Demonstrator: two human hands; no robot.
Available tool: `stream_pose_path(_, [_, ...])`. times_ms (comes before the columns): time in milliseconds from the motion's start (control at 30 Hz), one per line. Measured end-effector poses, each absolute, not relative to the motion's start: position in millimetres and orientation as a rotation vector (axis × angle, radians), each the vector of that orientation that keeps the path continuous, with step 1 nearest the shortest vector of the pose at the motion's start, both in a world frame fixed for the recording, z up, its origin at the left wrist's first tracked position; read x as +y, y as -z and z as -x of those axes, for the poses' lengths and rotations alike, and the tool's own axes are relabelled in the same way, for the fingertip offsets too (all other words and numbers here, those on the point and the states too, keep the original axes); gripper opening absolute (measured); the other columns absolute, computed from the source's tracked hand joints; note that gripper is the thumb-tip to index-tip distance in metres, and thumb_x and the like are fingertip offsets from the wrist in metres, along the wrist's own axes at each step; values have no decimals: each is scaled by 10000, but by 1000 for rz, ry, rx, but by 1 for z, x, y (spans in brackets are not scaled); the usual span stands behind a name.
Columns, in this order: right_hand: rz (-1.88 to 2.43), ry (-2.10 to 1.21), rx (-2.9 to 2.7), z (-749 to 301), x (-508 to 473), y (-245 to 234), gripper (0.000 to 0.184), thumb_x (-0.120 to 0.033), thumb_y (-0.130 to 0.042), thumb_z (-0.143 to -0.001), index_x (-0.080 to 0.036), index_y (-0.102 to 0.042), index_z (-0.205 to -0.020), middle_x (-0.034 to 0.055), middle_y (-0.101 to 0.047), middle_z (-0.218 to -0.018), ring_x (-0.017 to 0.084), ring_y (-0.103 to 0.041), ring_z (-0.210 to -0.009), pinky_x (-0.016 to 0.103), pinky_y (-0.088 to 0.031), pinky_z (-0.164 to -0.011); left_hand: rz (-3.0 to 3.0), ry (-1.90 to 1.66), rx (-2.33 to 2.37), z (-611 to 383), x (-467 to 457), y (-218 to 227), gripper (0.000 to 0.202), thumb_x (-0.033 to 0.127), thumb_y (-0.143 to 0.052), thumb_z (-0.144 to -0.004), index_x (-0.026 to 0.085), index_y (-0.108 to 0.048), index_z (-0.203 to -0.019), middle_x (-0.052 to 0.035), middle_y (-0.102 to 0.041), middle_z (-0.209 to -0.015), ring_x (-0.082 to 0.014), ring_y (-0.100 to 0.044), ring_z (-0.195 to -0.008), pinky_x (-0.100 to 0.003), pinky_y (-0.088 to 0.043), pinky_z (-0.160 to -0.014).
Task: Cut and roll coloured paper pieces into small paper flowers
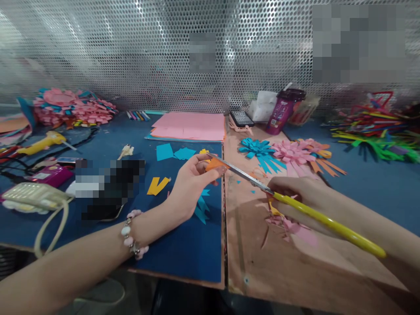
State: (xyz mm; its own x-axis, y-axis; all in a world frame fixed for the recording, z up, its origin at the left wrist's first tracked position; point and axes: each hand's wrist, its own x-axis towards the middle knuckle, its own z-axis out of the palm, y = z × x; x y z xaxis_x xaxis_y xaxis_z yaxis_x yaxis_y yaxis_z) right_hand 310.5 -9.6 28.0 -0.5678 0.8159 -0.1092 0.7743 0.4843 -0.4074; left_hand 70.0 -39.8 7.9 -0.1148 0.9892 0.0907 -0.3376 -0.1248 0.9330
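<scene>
My left hand (193,183) pinches a small piece of orange paper (215,165) over the gap between the blue and wooden table sections. In my right hand (297,194) are long scissors (247,176) with yellow handles, their blades pointing left against the orange paper. Whether the blades are apart cannot be made out. Beneath my left hand lie blue paper ribbons (201,210), and a folded yellow strip (158,186) is to its left. Paper flowers in blue (257,151), pink (292,153) and orange (324,159) rest beyond my right hand.
Pink paper sheets (188,126) are stacked at the back. Leftward are a yellow glue gun (42,144), a coiled cable (55,227) and a heap of paper flowers (72,107). A purple cup (284,109) and phone (242,118) stand near the perforated metal wall (164,57). Pink scraps (302,232) lie right.
</scene>
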Motion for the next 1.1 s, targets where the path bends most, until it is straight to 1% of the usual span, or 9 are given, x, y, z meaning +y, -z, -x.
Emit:
stream_pose_path(200, [1442,-654,-2617,-310,-12,-31,176,-336,-479,-778,-181,-558,-804,-9,-565,-649,94,-490,-564,213,-321,-514,-976,-1498,969,-70,-40,-7,338,200,-735,-659,167,-546,-938,-15,-652,-812,-112,-577,-716,-213,-419,-560])
stream_pose_path(600, [1387,-685,-2614,-311,-9,-29,223,-372,-494,-776,-179,-581,-848,8,-591,-704,98,-498,-585,220,-332,-527,-989,-1491,972,-70,-40,-9,321,201,-731,-658,166,-555,-925,-7,-634,-773,-107,-557,-695,-219,-405,-562])
stream_pose_path(767, [1395,-650,-2631,-311,-9,-30,206,-353,-481,-794,-182,-586,-843,8,-589,-695,96,-504,-583,217,-331,-525,-990,-1487,976,-71,-40,-9,319,206,-730,-655,170,-557,-920,-5,-631,-773,-110,-557,-695,-223,-397,-564])
stream_pose_path(900, [1411,-620,-2623,-309,-10,-31,213,-362,-491,-783,-180,-588,-837,9,-580,-684,97,-494,-572,218,-329,-514,-991,-1488,976,-70,-40,-9,316,205,-729,-655,169,-556,-917,-8,-630,-775,-111,-554,-696,-228,-398,-572])
stream_pose_path(1100, [1452,-617,-2625,-306,-12,-33,206,-336,-453,-773,-193,-586,-839,5,-571,-669,99,-496,-565,215,-332,-503,-992,-1481,970,-70,-41,-10,314,201,-721,-664,165,-556,-929,-8,-627,-785,-109,-551,-705,-227,-399,-579])
